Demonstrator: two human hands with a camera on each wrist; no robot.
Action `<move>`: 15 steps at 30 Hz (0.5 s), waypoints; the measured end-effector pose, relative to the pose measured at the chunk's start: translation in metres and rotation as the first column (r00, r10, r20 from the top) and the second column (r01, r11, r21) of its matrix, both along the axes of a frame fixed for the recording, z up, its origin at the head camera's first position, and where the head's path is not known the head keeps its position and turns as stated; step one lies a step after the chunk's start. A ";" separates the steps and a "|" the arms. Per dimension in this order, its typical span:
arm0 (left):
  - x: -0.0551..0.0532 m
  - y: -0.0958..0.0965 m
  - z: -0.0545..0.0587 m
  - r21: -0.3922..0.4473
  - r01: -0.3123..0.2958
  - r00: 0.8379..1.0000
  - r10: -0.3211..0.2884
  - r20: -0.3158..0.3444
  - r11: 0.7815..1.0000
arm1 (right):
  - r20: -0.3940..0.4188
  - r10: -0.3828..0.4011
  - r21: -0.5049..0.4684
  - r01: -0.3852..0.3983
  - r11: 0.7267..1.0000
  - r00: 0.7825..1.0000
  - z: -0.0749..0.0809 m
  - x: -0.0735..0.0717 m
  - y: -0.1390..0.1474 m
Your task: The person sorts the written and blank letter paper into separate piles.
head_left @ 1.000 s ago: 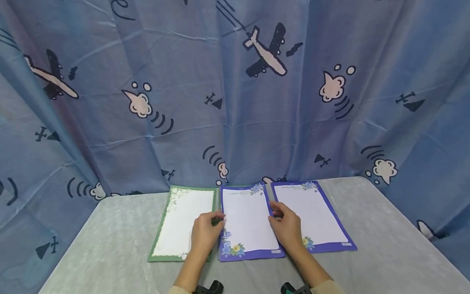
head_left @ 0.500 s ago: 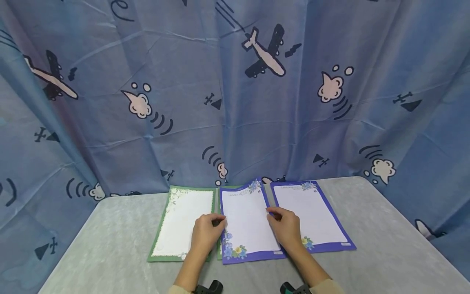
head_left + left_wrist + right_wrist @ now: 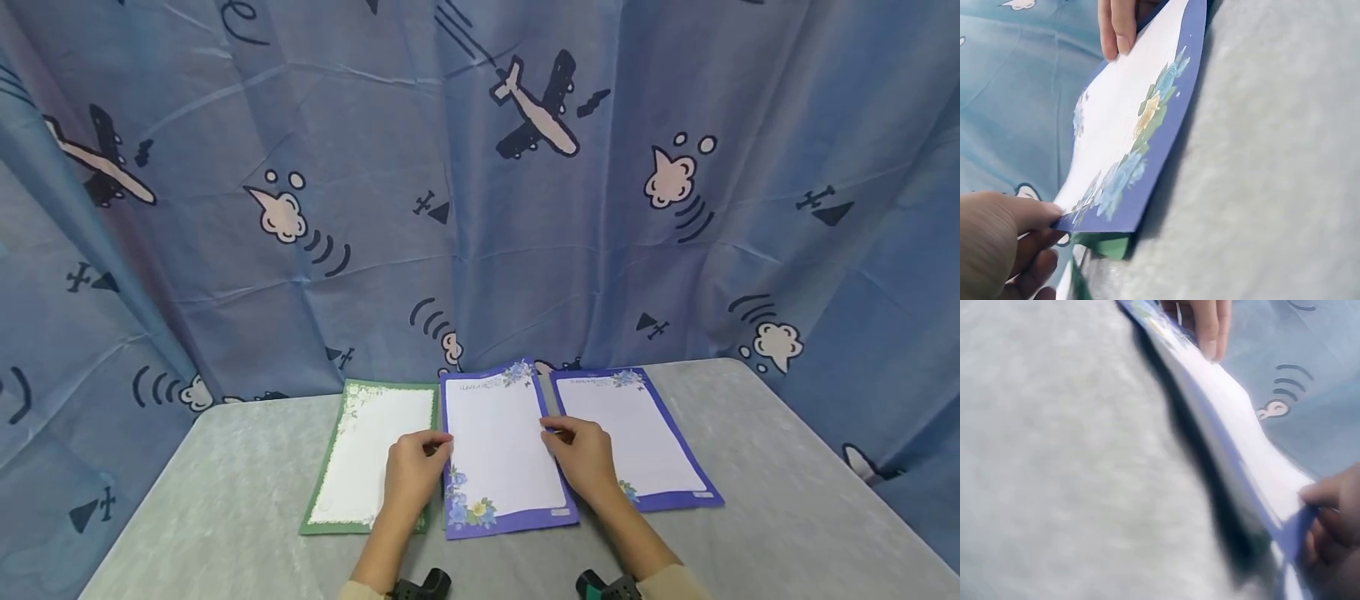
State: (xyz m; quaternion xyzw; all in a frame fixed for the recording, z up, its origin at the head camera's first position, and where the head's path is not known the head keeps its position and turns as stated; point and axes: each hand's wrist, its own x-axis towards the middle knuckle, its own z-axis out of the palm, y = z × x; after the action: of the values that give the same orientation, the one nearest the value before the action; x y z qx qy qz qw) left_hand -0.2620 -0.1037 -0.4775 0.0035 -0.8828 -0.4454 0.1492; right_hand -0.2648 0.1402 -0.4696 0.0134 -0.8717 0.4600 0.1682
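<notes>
Two long edges of the middle purple-bordered sheet [image 3: 498, 450] are pinched, one by the left hand [image 3: 412, 471], one by the right hand [image 3: 587, 457]. Bowed, it lies between a green-bordered sheet [image 3: 378, 433] and another purple-bordered sheet [image 3: 637, 437] on the table [image 3: 225, 483]. Uneven pull or a slipping pinch could crease it. Its long axis runs away from the person, far end leaning slightly left.
</notes>
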 end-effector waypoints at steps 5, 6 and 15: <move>-0.001 -0.003 0.004 0.077 0.022 1.000 -0.022 -0.005 0.997 | 0.045 0.024 -0.003 -0.023 1.000 0.999 0.013 0.001 0.006; -0.001 -0.003 0.006 0.096 0.028 1.000 -0.028 -0.006 0.995 | 0.051 0.026 -0.009 -0.026 1.000 0.998 0.016 0.002 0.008; 0.000 -0.002 0.025 0.238 0.062 0.997 -0.069 0.023 0.969 | 0.191 0.079 -0.157 -0.049 0.986 0.978 0.044 0.009 0.020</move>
State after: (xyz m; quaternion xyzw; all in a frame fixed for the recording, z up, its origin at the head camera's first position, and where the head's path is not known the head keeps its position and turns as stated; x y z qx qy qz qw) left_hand -0.2617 -0.1058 -0.4529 -0.0010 -0.8252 -0.5521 0.1192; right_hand -0.2561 0.1602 -0.4259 -0.0169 -0.8458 0.5290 0.0670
